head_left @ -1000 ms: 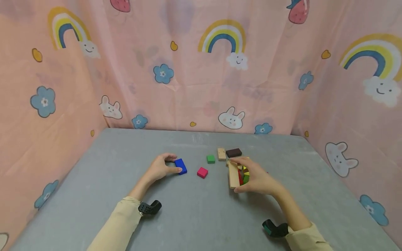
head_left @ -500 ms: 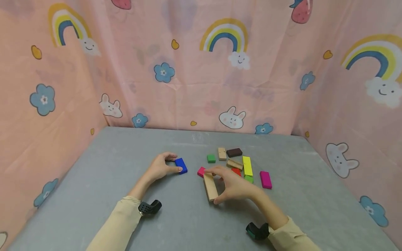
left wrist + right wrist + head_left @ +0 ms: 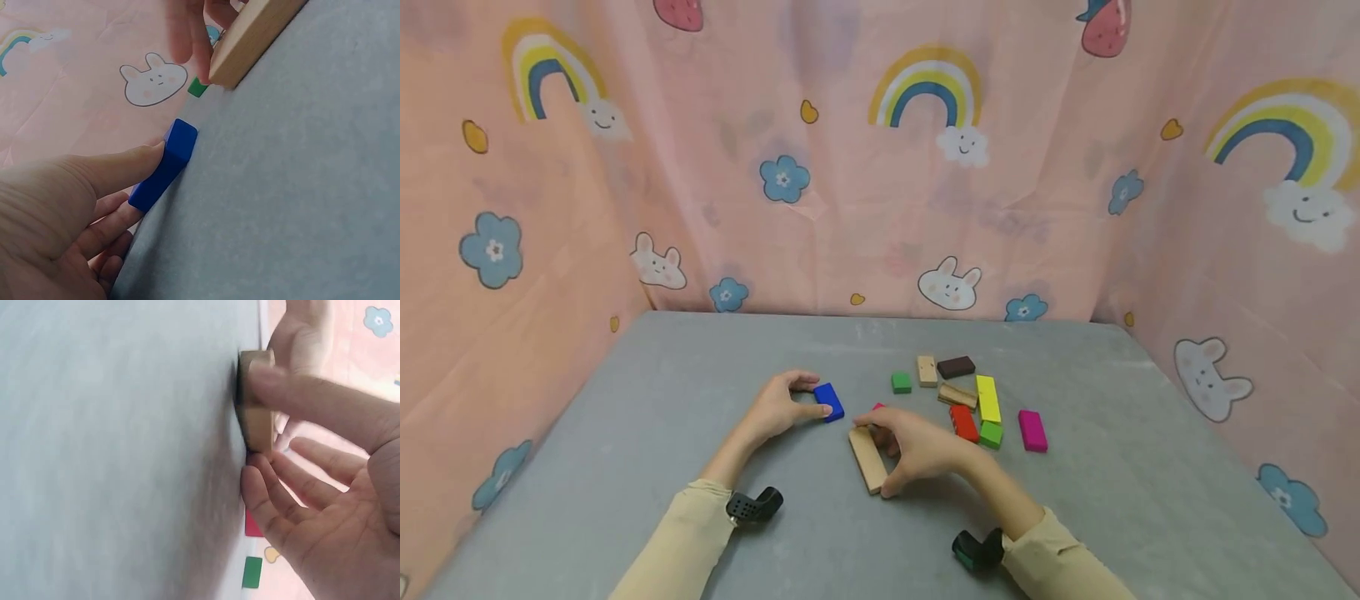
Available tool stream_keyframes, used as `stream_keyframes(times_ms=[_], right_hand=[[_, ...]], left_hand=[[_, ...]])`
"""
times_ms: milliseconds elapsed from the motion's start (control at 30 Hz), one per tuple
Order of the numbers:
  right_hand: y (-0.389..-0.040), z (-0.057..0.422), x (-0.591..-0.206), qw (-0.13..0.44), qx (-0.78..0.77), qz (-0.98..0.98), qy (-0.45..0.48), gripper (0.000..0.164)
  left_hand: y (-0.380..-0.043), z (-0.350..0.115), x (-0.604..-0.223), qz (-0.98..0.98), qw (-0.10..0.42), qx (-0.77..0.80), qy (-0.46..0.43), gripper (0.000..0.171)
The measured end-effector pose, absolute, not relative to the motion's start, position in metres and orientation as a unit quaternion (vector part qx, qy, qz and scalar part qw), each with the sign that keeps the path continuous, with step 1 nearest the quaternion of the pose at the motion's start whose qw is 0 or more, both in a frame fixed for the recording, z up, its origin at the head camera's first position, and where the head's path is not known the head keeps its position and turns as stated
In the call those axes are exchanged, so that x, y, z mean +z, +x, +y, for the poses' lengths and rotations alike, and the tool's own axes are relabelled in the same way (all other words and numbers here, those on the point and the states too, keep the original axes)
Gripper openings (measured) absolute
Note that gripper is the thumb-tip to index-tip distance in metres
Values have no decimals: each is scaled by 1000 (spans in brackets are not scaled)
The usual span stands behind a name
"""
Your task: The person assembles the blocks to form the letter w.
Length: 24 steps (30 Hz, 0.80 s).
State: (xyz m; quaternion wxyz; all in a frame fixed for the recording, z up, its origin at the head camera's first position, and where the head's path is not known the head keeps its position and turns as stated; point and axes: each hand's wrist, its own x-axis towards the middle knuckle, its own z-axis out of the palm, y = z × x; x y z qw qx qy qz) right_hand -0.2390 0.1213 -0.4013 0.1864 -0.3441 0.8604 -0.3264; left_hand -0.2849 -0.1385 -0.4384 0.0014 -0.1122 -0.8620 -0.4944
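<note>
My left hand (image 3: 778,408) pinches a blue block (image 3: 830,402) on the table, thumb on its near edge and fingers at its far end; the left wrist view shows the blue block's (image 3: 164,169) side under the thumb. Just right and nearer, my right hand (image 3: 925,448) holds a long plain wooden block (image 3: 868,461) by its ends, between thumb and fingers. In the right wrist view the thumb overlaps the wooden block (image 3: 259,428), which lies close to the table surface. A pinkish-red block (image 3: 879,407) peeks out behind my right hand, mostly hidden.
Behind and right of my right hand lie a green block (image 3: 901,382), two smaller wooden blocks (image 3: 927,372), a dark brown block (image 3: 956,367), a yellow block (image 3: 988,399), a red block (image 3: 964,423), a light green block (image 3: 991,435) and a magenta block (image 3: 1033,431). Patterned pink curtains (image 3: 850,225) border the table.
My right hand has carried the long wooden block leftward and nearer, away from the coloured blocks toward the blue one. The left hand keeps its hold on the blue block in place.
</note>
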Motion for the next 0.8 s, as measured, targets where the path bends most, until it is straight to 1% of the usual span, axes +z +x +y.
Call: stream_keyframes(times_ms=[133,367,600,800], right_hand=[[-239,116,-404,190,-339,856,-339,90],[-241,113,-404,164,-352,855,-345,89],[-242,110,-405,167,-366,853,-332,86],[-242,108,-406,169,-365,858,-319,85]], left_hand=[[-284,-138,-440,-864,-1,-492,-106,58],[-287,-136,-437,-863,1,-494,-107,58],[-285,-141,-437,-860,3,-498,-111,59],[-285,-140,-438,-861,-6,-497,-107,59]])
